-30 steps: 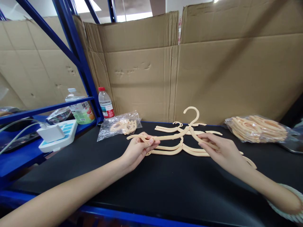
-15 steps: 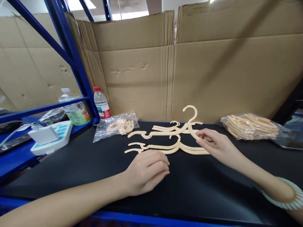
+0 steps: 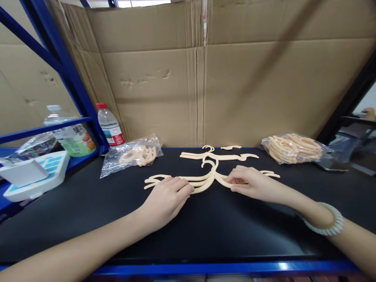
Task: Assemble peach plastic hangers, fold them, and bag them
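Several cream plastic clothes hangers lie stacked in front of me on the black tabletop, hooks pointing away. My left hand is closed over the left arms of this stack, its fingers curled on the front hanger. With thumb and fingers, my right hand pinches the right arm of the same front hanger. Both hands cover parts of the arms. Just behind, more cream hangers lie flat, and a small loose cream piece rests near the back edge.
A clear bag of cream parts lies at the left, by a red-capped bottle. At the right is a bagged hanger stack. A white and blue plastic item sits beside the blue frame. Cardboard walls the back.
My right hand has brought the raised hanger down onto the near stack. My left hand has moved onto the stack's left arms. The camera view has shifted.
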The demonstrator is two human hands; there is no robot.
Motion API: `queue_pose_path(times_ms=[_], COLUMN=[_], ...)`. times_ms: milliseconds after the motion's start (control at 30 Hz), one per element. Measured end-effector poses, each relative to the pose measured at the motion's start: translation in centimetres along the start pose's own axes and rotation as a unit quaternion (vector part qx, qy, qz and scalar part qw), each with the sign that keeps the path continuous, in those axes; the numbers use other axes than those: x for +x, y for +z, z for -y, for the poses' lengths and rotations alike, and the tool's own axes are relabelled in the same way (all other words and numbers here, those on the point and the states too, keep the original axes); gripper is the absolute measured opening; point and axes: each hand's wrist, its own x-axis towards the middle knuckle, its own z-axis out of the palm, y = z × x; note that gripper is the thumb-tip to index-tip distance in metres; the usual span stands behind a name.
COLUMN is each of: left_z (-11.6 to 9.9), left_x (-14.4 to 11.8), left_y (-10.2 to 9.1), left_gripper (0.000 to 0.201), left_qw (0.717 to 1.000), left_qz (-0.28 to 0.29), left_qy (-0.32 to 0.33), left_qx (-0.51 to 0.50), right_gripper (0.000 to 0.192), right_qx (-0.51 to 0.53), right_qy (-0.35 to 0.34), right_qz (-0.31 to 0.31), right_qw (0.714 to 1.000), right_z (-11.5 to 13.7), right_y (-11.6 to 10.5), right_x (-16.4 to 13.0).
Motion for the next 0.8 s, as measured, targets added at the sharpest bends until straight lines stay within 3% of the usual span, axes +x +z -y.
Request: queue_pose_path(times_ms=[467, 700, 800], left_z=[0.19, 0.16, -0.01], left_x=[0.08, 0.09, 0.0], left_y=[0.21, 0.2, 0.29], left_gripper=[0.025, 0.031, 0.036], left_qw=[1.0, 0.999, 0.999], left_qz=[0.019, 0.036, 0.032], left_qy=[-0.01, -0.023, -0.032], left_qx=[-0.007, -0.004, 0.004], right_gripper=[0.011, 0.008, 0.018], right_qx=[-0.086, -0.072, -0.081], right_qy=[0.002, -0.01, 0.004], right_qz=[0.026, -0.008, -0.038], right_qw=[0.996, 0.997, 0.996], right_z=[0.2, -0.35, -0.59], right_y=[0.05, 0.32, 0.55], right_x=[0.02, -0.16, -0.37])
